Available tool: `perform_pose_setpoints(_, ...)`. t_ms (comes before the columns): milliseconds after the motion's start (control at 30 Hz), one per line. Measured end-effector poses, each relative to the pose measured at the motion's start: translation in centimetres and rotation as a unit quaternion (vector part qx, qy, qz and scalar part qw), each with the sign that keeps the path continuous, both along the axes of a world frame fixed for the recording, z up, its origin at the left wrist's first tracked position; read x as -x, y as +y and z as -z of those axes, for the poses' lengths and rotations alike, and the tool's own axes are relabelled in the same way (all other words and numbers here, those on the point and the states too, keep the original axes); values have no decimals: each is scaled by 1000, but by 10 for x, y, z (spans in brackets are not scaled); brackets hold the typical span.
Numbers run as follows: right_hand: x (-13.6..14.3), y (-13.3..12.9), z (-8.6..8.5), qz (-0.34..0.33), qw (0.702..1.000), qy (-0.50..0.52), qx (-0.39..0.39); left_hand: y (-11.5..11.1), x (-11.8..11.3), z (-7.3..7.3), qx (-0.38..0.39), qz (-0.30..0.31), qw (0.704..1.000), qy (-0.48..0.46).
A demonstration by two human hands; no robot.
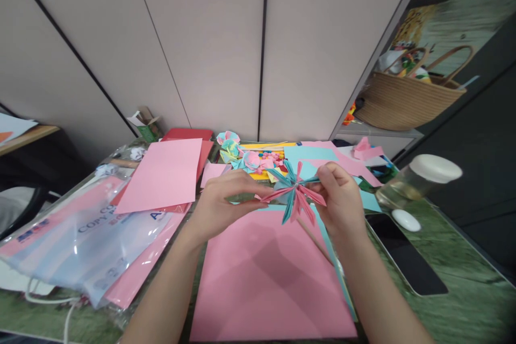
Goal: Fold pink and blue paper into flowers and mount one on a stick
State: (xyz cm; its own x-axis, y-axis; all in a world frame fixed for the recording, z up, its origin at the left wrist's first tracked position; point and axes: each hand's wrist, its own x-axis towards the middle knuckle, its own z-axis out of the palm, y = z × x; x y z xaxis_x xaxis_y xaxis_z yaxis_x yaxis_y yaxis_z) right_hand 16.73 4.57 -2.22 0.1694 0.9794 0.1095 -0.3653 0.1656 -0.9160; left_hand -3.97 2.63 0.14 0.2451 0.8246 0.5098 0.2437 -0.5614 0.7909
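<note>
A folded paper flower (297, 185) with pink and teal petals spreads out between my hands, above a large pink sheet (266, 285). My left hand (229, 199) pinches a pink petal on the flower's left side. On the other side, the thumb and fingers of my right hand (341, 193) are closed on its right petals. A thin stick (316, 242) slants down from below the flower toward my right wrist; whether it is joined to the flower I cannot tell. Beneath the pink sheet, the edge of a light blue sheet (347, 301) shows.
Crumpled paper flowers (252, 161) and small pompoms lie at the back. A pink sheet (165, 172) and a plastic copy-paper bag (92, 236) are at left. To the right are a phone (407, 252), a white oval object (406, 220) and a lidded bottle (415, 180).
</note>
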Motion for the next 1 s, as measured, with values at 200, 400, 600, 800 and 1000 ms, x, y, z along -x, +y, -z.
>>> perform_pose_setpoints(200, -1, 0, -1, -4, 1000, 0, -6, 4, 3, 2, -85, 50, 995, 27)
perform_pose_setpoints(400, 0, -1, -2, -9, 1000, 1, -12, 4, 5, 2, -103, 54, 993, 30)
perform_pose_setpoints(600, 1, -1, -1, -12, 1000, -1, -7, 5, 5, 3, -90, 77, 993, 20)
perform_pose_setpoints(800, -1, -1, 1, 2, 999, -33, -12, 3, 6, 1, -47, 90, 993, 62)
perform_pose_setpoints(1000, 2, -3, -2, 1, 998, -60, -19, -1, 3, -4, -13, 141, 985, 94)
